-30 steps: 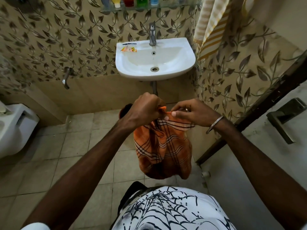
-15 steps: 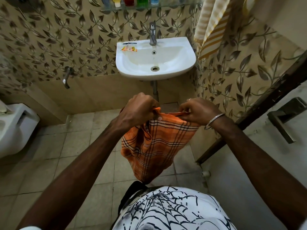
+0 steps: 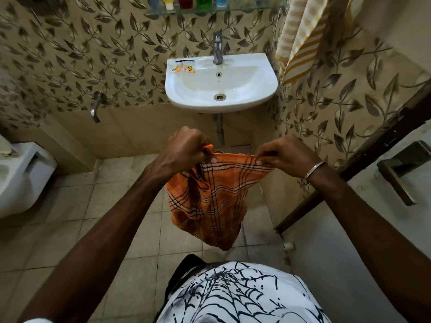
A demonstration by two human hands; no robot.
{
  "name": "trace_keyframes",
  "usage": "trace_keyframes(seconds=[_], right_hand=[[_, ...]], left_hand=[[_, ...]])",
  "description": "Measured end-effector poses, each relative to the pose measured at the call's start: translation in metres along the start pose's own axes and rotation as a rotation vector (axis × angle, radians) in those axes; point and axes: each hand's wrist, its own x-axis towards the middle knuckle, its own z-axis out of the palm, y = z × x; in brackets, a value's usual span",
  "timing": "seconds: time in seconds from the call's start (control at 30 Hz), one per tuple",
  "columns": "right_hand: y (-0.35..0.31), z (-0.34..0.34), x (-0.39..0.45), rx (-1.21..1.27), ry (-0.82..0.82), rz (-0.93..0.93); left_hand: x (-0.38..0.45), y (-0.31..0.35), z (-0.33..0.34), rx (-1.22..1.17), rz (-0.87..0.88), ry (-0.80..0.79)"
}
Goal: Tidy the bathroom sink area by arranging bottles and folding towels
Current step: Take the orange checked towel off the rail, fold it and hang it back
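- Two hands now stand farther apart than a second ago, stretching the orange plaid towel (image 3: pixel 210 197) taut along its top edge, in the air below the sink's (image 3: pixel 268 94) front rim.
- Left hand (image 3: pixel 184 148) is clenched on one bunched corner.
- Right hand (image 3: pixel 286 155) pinches the other; folding can likely begin.
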Motion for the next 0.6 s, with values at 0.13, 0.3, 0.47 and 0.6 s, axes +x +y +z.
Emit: trace_keyframes(seconds=[0.13, 0.3, 0.47, 0.6], right_hand=[[0.004, 0.003, 0.003, -0.057, 0.093, -0.003], [0.004, -0.004, 0.0, 0.133, 0.018, 0.092], [0.005, -0.004, -0.002, 0.288, 0.059, 0.138], [0.006, -0.009, -0.005, 0.428, -0.124, 0.234]], left_hand=[[0.001, -0.002, 0.002, -0.019, -0.004, 0.015], [0.003, -0.004, 0.003, -0.031, -0.013, 0.014], [0.002, 0.0, 0.003, -0.088, -0.077, 0.124], [0.007, 0.001, 0.001, -0.054, -0.347, 0.447]])
